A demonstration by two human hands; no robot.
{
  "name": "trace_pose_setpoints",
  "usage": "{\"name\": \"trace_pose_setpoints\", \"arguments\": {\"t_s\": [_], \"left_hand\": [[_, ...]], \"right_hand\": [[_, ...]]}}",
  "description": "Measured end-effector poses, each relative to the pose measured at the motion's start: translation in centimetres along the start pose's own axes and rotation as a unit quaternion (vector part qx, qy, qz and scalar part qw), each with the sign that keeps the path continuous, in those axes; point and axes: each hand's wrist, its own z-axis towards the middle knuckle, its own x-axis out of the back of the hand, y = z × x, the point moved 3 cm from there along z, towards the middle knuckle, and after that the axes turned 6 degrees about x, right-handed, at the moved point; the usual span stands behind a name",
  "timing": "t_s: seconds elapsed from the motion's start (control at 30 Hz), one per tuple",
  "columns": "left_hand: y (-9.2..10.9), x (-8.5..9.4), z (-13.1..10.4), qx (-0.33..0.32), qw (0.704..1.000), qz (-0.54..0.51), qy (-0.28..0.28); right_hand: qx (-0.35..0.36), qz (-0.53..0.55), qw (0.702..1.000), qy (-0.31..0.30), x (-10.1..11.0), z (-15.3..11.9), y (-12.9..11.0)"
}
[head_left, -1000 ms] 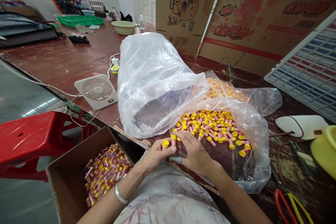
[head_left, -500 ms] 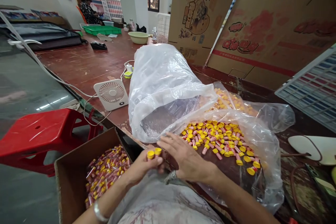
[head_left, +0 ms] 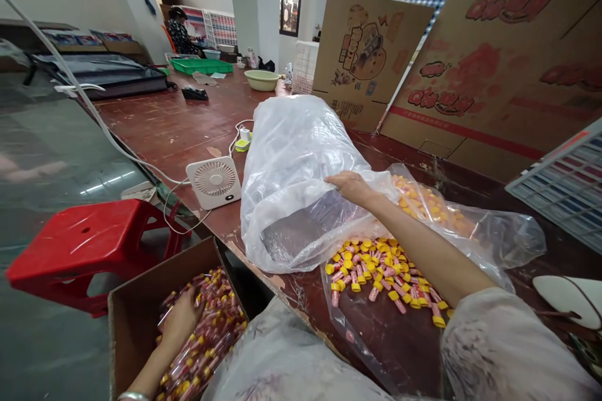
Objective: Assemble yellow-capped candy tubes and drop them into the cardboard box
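Observation:
My left hand (head_left: 181, 319) is down in the cardboard box (head_left: 155, 267) at the lower left, against a heap of clear tubes with pink contents and yellow caps (head_left: 211, 351). Its fingertips are hidden, so I cannot tell what they hold. Reaching over the table, my right hand (head_left: 350, 188) pinches the upper rim of a large milky plastic bag (head_left: 301, 138), whose mouth gapes toward me. Under my right forearm, small pink pieces with yellow caps (head_left: 367, 263) lie loose on a clear plastic sheet or bag (head_left: 376, 344).
A small white fan (head_left: 215, 182) with a cord stands left of the bag. A red stool (head_left: 84, 238) is beside the box. Cardboard sheets (head_left: 470, 88) lean behind, with a white crate (head_left: 564, 182) at right. Far off, a person (head_left: 181, 34) sits by a green tray (head_left: 202, 66).
My left hand has gone from the table edge, where it held two yellow-capped pieces, down into the box. My right hand has moved up and forward to the bag's rim. The view has shifted.

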Motion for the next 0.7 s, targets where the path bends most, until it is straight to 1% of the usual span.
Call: {"name": "trace_pose_setpoints", "arguments": {"t_s": [0.03,0.07,0.1,0.13,0.17,0.2,0.23,0.27,0.3,0.33,0.37,0.43,0.5,0.53,0.57,0.6,0.63,0.67,0.7], "left_hand": [[2.6,0.9,0.4,-0.012,0.998,-0.022,0.052],[5.8,1.7,0.7,-0.052,0.991,-0.058,0.108],[9.6,2.2,1.0,-0.120,0.978,-0.084,0.147],[13.5,2.3,1.2,-0.194,0.961,-0.090,0.176],[17.4,2.0,1.6,-0.264,0.941,-0.081,0.193],[20.9,1.3,2.2,-0.325,0.925,-0.052,0.190],[23.9,0.4,3.1,-0.362,0.913,-0.018,0.186],[26.1,-0.5,4.4,-0.373,0.909,0.013,0.186],[27.6,-1.1,5.9,-0.373,0.907,0.033,0.195],[28.4,-1.5,7.5,-0.368,0.904,0.039,0.212],[28.7,-1.6,9.1,-0.363,0.901,0.035,0.234],[28.2,-0.8,11.6,-0.363,0.889,0.014,0.279],[27.6,0.4,13.1,-0.366,0.882,0.010,0.297],[27.4,1.0,13.5,-0.364,0.885,0.017,0.289],[27.5,1.5,13.8,-0.359,0.894,0.023,0.267],[27.7,1.9,14.1,-0.349,0.907,0.022,0.235],[28.0,2.2,14.4,-0.334,0.922,0.007,0.196],[28.3,2.4,15.0,-0.313,0.937,-0.028,0.151],[28.5,2.7,15.7,-0.283,0.950,-0.085,0.100]], "right_hand": [[-0.005,0.010,1.000,-0.009,0.6,0.6,0.3],[-0.007,0.018,1.000,-0.014,1.3,1.2,0.6],[-0.007,0.029,0.999,-0.018,2.2,2.0,0.8],[-0.007,0.042,0.999,-0.023,3.2,2.9,1.1],[-0.006,0.056,0.998,-0.029,4.2,3.8,1.3],[-0.007,0.069,0.997,-0.036,5.3,4.8,1.6],[-0.009,0.080,0.996,-0.045,6.4,5.6,1.9],[-0.015,0.093,0.994,-0.056,7.4,6.4,2.2],[-0.024,0.116,0.990,-0.074,8.3,6.9,2.6],[-0.036,0.147,0.984,-0.094,9.1,7.3,3.1],[-0.048,0.185,0.975,-0.115,9.8,7.6,3.5],[-0.073,0.267,0.949,-0.152,10.8,7.9,4.6],[-0.085,0.328,0.925,-0.174,11.5,8.5,5.7],[-0.085,0.350,0.916,-0.176,11.7,9.2,6.3],[-0.079,0.368,0.911,-0.166,11.9,10.0,6.9],[-0.071,0.376,0.913,-0.141,12.1,11.0,7.4],[-0.064,0.367,0.922,-0.102,12.3,12.1,7.9],[-0.063,0.334,0.939,-0.055,12.5,13.1,8.3],[-0.068,0.275,0.959,-0.002,12.7,14.0,8.5]]}}
